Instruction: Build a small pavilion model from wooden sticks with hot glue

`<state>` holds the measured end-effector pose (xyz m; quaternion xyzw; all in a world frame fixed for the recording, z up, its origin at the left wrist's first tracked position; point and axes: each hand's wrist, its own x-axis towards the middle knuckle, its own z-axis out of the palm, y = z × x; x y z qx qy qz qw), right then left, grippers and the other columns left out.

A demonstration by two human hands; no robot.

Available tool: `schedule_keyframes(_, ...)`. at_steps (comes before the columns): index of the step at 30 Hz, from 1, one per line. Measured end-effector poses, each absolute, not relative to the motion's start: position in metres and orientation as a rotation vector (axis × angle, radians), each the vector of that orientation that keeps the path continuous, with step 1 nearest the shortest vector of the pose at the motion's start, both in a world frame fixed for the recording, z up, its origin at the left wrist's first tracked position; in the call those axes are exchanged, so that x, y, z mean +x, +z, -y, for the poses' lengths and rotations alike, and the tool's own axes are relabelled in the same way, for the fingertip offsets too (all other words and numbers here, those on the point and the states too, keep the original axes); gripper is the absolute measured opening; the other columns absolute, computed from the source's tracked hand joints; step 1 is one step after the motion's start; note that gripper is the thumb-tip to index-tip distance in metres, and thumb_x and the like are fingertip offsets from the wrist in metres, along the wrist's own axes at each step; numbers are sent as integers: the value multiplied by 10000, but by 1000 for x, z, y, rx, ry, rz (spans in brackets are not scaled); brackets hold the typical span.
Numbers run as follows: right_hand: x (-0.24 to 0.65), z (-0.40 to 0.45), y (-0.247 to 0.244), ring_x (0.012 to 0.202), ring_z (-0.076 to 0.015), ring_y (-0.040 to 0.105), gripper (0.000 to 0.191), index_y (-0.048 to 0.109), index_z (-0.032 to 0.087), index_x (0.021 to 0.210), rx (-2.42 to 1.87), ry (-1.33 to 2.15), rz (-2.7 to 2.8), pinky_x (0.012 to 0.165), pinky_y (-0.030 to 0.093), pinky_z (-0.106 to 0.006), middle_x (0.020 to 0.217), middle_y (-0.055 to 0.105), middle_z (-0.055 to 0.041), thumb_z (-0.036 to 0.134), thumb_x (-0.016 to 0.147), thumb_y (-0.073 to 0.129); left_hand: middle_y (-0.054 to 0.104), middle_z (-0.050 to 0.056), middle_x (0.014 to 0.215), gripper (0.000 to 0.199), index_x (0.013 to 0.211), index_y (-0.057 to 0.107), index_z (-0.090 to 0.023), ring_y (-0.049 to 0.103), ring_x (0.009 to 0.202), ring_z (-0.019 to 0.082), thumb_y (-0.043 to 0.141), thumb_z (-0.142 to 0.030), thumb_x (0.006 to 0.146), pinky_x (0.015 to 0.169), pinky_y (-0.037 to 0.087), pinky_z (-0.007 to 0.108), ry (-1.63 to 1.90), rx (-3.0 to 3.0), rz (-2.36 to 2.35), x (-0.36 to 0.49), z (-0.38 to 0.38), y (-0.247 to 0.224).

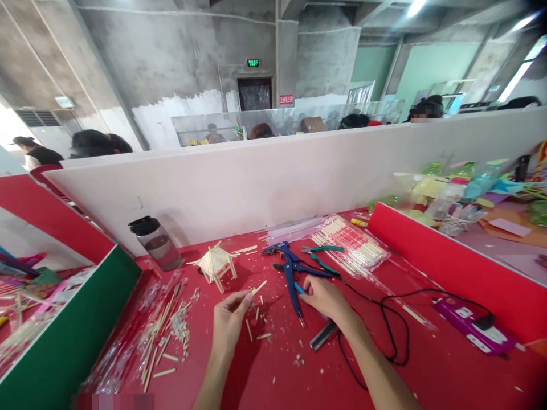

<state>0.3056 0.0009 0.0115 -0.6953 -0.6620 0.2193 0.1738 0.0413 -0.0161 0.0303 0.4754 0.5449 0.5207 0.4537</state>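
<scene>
While the left hand [229, 317] pinches a short wooden stick [260, 286] between thumb and forefinger, its grip drawn narrow with the stick's far end pointing up and away, the right hand [325, 297] has thumb and fingers curled around a slim blue tool [299, 288], mostly hidden by that grip. Both hands hover over the red bench [273, 367], well apart from each other. Just beyond the left fingertips stands a small pavilion-like stick model [216, 263], upright on its legs, near a dark-lidded water bottle [162, 247]. Beside the right hand lie blue-handled pliers [290, 279], their handles spread, and green-handled cutters [328, 248]; behind these rests a plastic packet of sticks [354, 245]. Loose sticks [154, 341] lie to the left, while a purple power strip [474, 327] sits far right.
</scene>
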Motion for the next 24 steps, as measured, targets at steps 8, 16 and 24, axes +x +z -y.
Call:
schedule_keyframes(8,308,5,15,805,-231,680,176,544,215,781,-2000,541,1995,616,352,-271,798,703,-72,303,925,493,767,114,819,343,860,787,-135,685,759,241,783,-434,692,760,532,371,1281,1174,-1341,38,13,23)
schedule_keyframes(16,296,-5,17,528,-103,442,396,532,232,952,-1074,1317,1092,492,338,-229,696,481,47,605,829,582,756,100,771,344,849,779,-122,676,725,226,790,-419,676,747,524,352,1266,1144,-1327,39,13,23)
schedule_keyframes(24,288,-9,15,444,-48,156,515,495,218,848,-997,1388,877,407,93,-190,594,288,104,676,721,692,751,99,760,348,843,783,-128,664,714,217,779,-440,687,701,511,321,1226,1180,-1327,40,14,23)
